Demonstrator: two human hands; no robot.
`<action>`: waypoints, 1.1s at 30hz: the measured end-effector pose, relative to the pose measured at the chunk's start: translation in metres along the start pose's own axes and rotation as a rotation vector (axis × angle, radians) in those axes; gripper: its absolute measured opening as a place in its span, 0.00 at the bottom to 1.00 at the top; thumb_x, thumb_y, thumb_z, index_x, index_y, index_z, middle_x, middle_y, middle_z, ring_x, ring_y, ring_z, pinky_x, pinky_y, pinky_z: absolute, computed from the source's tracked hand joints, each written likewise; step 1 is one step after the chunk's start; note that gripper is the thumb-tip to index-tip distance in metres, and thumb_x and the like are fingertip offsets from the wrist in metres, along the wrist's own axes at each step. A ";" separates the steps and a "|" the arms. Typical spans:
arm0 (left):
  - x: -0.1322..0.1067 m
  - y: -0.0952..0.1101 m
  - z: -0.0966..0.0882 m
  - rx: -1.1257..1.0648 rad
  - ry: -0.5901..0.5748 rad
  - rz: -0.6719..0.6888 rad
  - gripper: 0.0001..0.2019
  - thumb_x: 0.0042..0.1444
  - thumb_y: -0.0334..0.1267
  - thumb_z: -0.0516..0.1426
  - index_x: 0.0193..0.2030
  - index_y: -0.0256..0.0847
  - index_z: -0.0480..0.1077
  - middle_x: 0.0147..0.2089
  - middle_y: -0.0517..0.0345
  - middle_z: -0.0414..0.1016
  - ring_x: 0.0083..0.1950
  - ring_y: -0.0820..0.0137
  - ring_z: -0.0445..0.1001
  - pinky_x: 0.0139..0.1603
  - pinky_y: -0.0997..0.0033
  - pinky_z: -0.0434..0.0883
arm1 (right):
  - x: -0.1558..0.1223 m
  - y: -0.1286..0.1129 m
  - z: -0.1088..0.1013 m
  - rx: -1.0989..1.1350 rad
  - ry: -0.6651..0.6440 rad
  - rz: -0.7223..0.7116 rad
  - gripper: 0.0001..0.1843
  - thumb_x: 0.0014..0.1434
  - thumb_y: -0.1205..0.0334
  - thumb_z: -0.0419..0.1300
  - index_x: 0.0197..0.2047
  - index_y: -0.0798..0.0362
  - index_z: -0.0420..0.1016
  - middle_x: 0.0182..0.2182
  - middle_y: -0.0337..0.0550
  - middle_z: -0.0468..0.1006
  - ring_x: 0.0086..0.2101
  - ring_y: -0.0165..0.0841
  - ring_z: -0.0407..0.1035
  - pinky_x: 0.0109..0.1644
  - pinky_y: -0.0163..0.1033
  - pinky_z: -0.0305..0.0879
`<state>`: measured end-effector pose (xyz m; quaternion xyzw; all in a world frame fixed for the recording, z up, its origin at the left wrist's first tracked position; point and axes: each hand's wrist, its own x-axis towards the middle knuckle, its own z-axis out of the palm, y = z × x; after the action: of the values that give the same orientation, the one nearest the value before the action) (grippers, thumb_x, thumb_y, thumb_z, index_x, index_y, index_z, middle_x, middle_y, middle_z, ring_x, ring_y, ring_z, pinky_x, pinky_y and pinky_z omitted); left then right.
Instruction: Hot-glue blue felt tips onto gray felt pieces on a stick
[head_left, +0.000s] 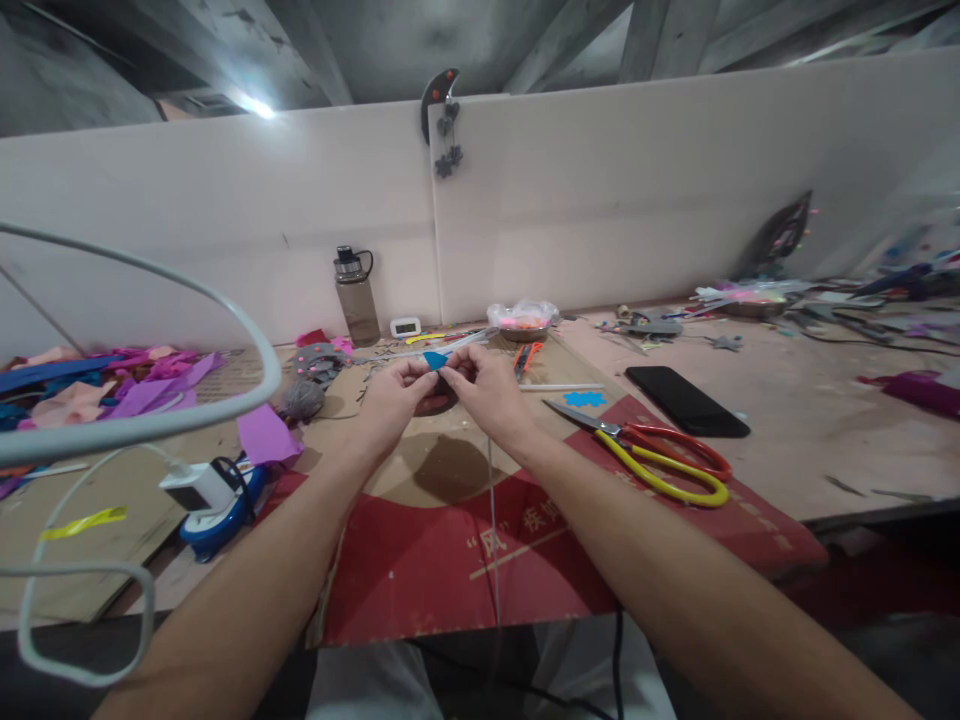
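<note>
Above the cardboard, my left hand [399, 395] pinches a small blue felt piece [434, 360] between thumb and fingers. My right hand [484, 385] meets it there, its fingertips closed at the piece's right edge. A dark rounded thing [437, 402] shows just under the fingers; its kind is unclear. From near my right hand a pale thread [492, 520] hangs down past the board's front edge. Scissors [660, 460] with one red and one yellow handle lie to the right, partly open. Beside their tips is a blue felt flower-shaped cutout [585, 398].
A red-and-tan cardboard sheet [420, 580] covers the table front. Rightward lies a black phone [686, 400]. Behind stand a bottle [358, 300], a small digital clock [406, 327] and a bowl [525, 330]. Felt scraps [161, 385], a charger [199, 490] and a white lamp ring [247, 340] occupy the left.
</note>
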<state>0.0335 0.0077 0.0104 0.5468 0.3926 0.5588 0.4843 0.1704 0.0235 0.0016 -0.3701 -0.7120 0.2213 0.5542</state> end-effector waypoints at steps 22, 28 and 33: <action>0.022 0.000 -0.039 -0.312 0.262 0.003 0.05 0.44 0.28 0.59 0.26 0.36 0.65 0.27 0.59 0.72 0.28 0.76 0.72 0.39 0.66 0.75 | -0.002 0.004 -0.005 0.009 -0.347 0.071 0.14 0.57 0.57 0.50 0.29 0.54 0.73 0.21 0.36 0.68 0.24 0.27 0.60 0.31 0.33 0.55; 0.028 0.000 -0.049 -0.364 0.318 0.002 0.05 0.44 0.26 0.58 0.26 0.36 0.66 0.27 0.59 0.73 0.30 0.74 0.74 0.41 0.65 0.75 | 0.001 0.020 -0.026 -0.696 -0.359 0.224 0.20 0.58 0.52 0.49 0.31 0.57 0.76 0.29 0.55 0.77 0.31 0.40 0.70 0.34 0.40 0.59; 0.027 0.000 -0.048 -0.348 0.306 0.039 0.02 0.47 0.28 0.57 0.27 0.35 0.67 0.30 0.56 0.74 0.33 0.73 0.75 0.40 0.66 0.75 | -0.003 0.037 -0.032 -0.965 -0.430 0.372 0.25 0.54 0.45 0.53 0.35 0.60 0.77 0.35 0.64 0.77 0.37 0.46 0.72 0.37 0.42 0.61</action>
<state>-0.0120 0.0385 0.0127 0.3715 0.3485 0.7037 0.4953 0.2116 0.0411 -0.0175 -0.6476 -0.7523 0.0349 0.1158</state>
